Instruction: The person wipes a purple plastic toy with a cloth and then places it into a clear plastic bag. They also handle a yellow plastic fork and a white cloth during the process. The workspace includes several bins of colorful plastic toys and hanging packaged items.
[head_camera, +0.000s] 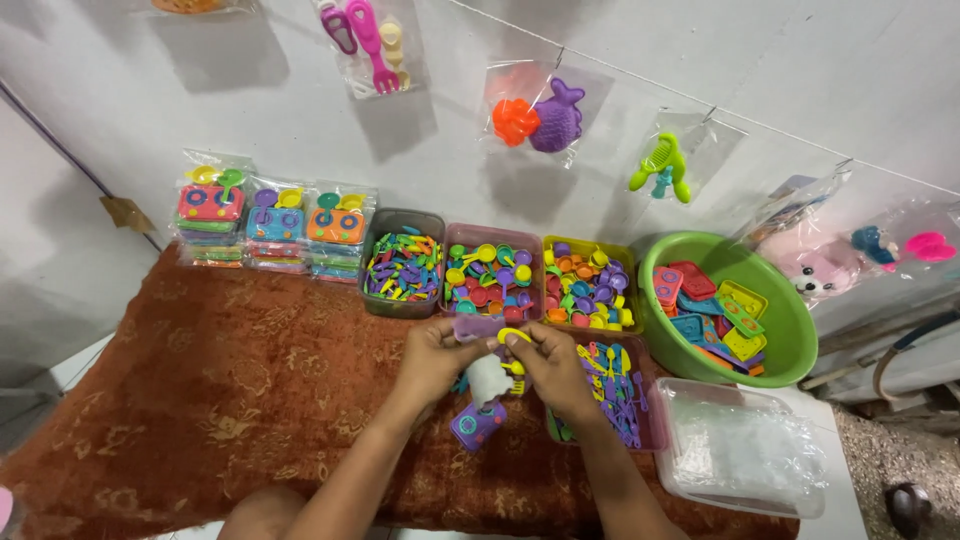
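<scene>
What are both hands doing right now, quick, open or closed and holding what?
Left hand: closed on a clear plastic bag with a purple toy inside.
Right hand: closed, pinching a small yellow piece.

Small yellow ring-shaped toy piece (513, 335): pinched at the fingertips of both hands, held level just above them. Clear plastic bag (488, 378): hangs crumpled between the two hands, whitish, mouth up toward the fingers. Purple toy stove (478, 424): tilted, lower than the hands, just beneath the bag, two round burners facing up.
</scene>
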